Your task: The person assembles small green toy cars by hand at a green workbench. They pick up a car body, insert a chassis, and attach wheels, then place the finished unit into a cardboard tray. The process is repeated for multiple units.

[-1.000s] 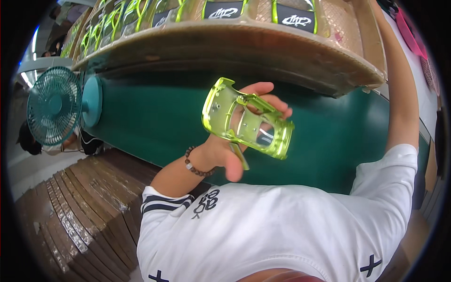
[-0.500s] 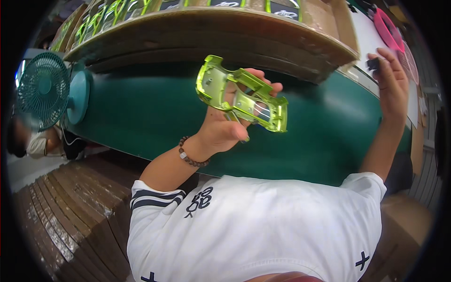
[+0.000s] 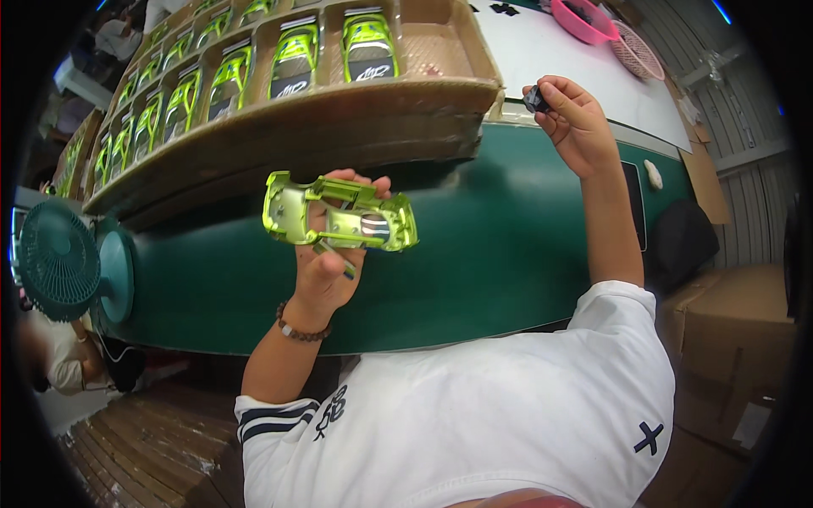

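My left hand point(image 3: 326, 275) holds a shiny lime-green toy car body shell point(image 3: 349, 222) above the green table, its hollow inside facing up. The thumb is on the near side, and fingertips show past the far edge. Over the table's far right part, my right hand point(image 3: 576, 118) pinches a small black part point(image 3: 535, 99) between thumb and fingers; its exact kind is too small to make out. The two hands are well apart. Beyond them stands a cardboard tray point(image 3: 406, 106) with compartments holding several green toy cars point(image 3: 369, 46); the compartment at its right end holds no car.
A teal fan point(image 3: 59, 261) stands at the table's left end. Pink baskets point(image 3: 584, 19) and loose black parts point(image 3: 505, 9) lie on a white surface at the far right. Cardboard boxes point(image 3: 737, 339) stand at right. Another person point(image 3: 63, 356) is at far left.
The view has swung, bringing more of the tray into sight. My right hand has come closer to the tray's right end, still pinching the black part. The left hand still holds the shell.
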`<state>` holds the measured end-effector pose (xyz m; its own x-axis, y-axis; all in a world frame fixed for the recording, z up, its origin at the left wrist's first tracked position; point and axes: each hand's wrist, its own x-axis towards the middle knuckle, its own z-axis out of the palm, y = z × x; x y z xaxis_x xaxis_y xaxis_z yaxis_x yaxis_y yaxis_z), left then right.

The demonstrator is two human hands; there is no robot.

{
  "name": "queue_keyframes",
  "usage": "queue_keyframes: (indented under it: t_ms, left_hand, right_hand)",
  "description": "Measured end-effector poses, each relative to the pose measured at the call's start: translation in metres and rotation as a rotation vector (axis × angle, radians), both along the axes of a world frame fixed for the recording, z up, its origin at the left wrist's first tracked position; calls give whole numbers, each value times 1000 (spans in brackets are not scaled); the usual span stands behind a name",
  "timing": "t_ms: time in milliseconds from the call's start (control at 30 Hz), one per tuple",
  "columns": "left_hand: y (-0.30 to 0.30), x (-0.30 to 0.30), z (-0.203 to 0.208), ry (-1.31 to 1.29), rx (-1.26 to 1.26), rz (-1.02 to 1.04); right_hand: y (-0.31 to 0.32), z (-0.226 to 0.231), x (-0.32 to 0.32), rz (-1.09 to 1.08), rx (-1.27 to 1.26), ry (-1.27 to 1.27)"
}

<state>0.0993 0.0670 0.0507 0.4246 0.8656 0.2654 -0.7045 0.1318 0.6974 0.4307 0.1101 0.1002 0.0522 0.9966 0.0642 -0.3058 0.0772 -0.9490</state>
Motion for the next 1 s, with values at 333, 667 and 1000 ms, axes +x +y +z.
queue_keyframes:
  t_ms: [333,667,1000]
  left_hand:
    - [2,0,-10,68,-141,-72]
    - [9,0,-12,5,-267,2]
    - [7,-3,-11,112,70,122]
  right_hand:
    - [213,-80,81,-477,-187,-181]
    - [287,-80,87,-558,-249,-89]
    - [78,25,43,248,386,86]
